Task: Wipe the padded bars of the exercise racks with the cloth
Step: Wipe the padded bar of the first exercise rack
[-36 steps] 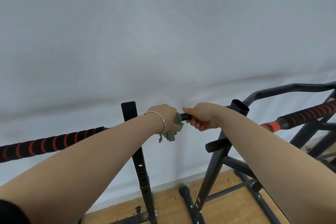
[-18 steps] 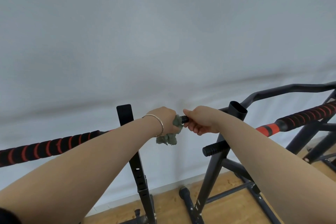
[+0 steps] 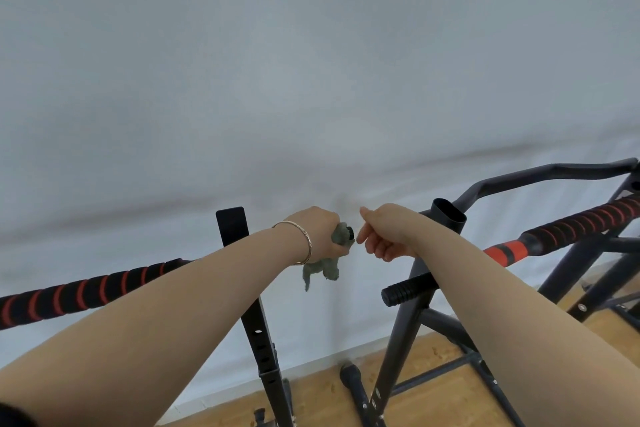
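Grey-green cloth [image 3: 333,255] sits bunched in the left hand [image 3: 318,230], its grip closed round it at the black tip of the red-striped padded bar [image 3: 69,295]. Just right, the right hand [image 3: 384,236] curls on nothing, not touching the bar.

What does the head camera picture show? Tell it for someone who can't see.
A left hand grips a grey-green cloth around a black bar end. The right hand hovers beside it, curled and empty.
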The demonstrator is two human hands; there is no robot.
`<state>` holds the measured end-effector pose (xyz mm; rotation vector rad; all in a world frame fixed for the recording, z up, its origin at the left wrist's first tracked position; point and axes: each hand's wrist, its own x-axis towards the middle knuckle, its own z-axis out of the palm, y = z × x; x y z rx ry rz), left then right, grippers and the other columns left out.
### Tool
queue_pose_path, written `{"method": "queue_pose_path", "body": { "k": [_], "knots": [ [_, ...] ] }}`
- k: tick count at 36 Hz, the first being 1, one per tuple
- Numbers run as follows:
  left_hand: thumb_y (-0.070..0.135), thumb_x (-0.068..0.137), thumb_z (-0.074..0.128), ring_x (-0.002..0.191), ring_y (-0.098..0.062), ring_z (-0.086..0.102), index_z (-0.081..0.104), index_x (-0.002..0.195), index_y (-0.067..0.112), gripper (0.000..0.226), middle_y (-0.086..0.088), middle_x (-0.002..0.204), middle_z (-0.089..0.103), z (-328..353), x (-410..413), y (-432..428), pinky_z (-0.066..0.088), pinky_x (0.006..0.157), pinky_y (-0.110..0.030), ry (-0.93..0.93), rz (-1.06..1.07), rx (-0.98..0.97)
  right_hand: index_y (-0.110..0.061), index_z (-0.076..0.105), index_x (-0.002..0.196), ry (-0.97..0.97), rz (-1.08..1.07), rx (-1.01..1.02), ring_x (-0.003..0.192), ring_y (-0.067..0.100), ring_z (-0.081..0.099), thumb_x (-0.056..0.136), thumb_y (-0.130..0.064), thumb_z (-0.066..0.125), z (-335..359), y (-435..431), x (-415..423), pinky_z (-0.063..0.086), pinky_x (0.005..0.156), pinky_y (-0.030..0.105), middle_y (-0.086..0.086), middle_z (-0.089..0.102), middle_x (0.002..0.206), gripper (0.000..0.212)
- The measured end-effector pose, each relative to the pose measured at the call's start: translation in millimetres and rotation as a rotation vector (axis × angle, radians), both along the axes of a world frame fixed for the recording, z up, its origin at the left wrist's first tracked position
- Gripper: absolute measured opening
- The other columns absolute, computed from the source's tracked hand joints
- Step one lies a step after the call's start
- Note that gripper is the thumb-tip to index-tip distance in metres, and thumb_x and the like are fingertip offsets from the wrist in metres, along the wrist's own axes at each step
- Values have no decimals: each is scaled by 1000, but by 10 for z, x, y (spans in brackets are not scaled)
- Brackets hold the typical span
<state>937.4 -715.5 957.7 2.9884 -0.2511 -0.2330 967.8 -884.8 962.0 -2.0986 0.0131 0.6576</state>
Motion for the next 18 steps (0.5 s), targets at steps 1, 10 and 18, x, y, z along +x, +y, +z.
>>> {"method": "queue_pose_path", "body": {
  "k": [1, 10, 18],
  "knots": [
    [53, 86, 60, 81, -19, 61, 54, 87, 21, 33, 2, 88, 61, 21, 2, -14, 47, 64, -30, -4, -7, -7, 0, 70, 91, -2, -24, 6, 56, 22, 54, 106, -43, 35, 15, -22, 5, 47, 54, 29, 10, 64, 66, 58],
    [55, 99, 39, 82, -23, 57, 52, 92, 14, 44, -2, 88, 58, 11, 12, -93, 41, 68, -33, 65, -28, -54, 3, 69, 96, -79, -135, 93, 58, 21, 54, 107, -37, 37, 96, -158, 0, 47, 55, 29, 10, 63, 69, 52],
    [40, 106, 26, 80, -23, 56, 51, 77, 14, 46, -2, 75, 55, 27, 41, -115, 41, 72, -31, -64, 62, -107, 3, 69, 96, -111, -120, 96, 57, 21, 56, 107, -34, 40, 74, -105, -67, 49, 57, 29, 10, 65, 68, 49]
  ]
}}
